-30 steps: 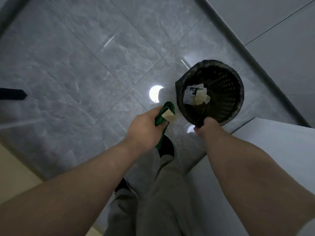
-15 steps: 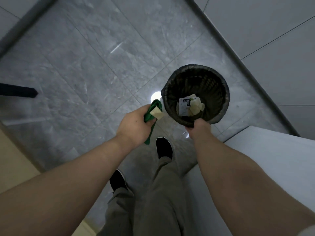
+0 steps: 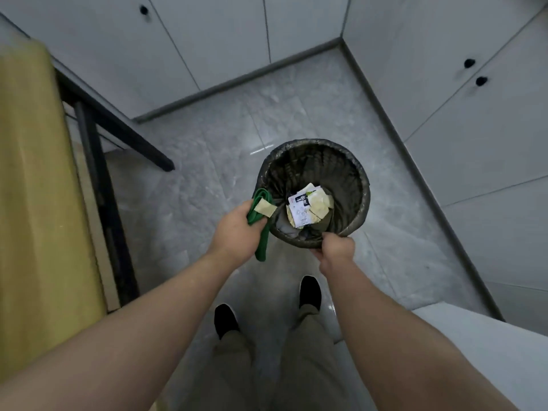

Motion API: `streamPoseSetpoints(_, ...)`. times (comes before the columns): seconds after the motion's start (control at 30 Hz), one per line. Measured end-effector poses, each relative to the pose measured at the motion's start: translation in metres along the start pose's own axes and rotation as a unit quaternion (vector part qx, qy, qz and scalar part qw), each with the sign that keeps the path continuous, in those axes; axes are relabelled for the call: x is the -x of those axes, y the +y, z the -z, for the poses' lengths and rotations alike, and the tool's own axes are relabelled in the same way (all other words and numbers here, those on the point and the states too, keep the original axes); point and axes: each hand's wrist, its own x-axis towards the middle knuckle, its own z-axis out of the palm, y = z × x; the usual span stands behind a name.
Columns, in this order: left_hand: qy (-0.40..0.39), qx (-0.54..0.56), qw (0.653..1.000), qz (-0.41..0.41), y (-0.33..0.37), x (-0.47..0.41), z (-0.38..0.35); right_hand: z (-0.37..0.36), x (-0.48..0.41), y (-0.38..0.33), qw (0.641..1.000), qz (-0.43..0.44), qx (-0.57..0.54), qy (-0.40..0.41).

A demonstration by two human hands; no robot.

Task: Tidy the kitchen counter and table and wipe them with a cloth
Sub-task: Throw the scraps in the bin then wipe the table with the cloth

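Our right hand grips the near rim of the bin, held above the floor. Our left hand clutches the green cloth and a paper scrap just beside the bin's left rim. Wrappers lie inside the bin.

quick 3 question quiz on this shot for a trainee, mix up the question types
1. True or false: the right hand grips the near rim of the bin.
2. Multiple choice: besides the green cloth, what does the left hand hold? A) a pale scrap B) a spoon C) a bottle
3. Short answer: what lies at the bottom of the bin?

Key: 1 true; 2 A; 3 paper wrappers and pale scraps.
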Motion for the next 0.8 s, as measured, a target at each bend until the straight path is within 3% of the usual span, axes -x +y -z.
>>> streamPoseSetpoints(0.23,0.116,0.091,0.989,0.007,-0.029,0.068,0.121,-0.073,0.145,0.016,0.993,0.056,0.084,-0.062)
streamPoseSetpoints(0.4,0.154,0.17,0.973,-0.006,-0.061,0.108,0.183,-0.11,0.215,0.045,0.988,0.06,0.11,-0.088)
streamPoseSetpoints(0.63,0.199,0.201,0.959,0.005,-0.127,0.145,0.248,-0.154,0.248,0.092,0.988,0.032,0.115,-0.1)
streamPoseSetpoints(0.8,0.243,0.213,0.944,0.073,-0.183,0.154,0.29,-0.182,0.259,0.119,0.991,-0.03,0.077,-0.105)
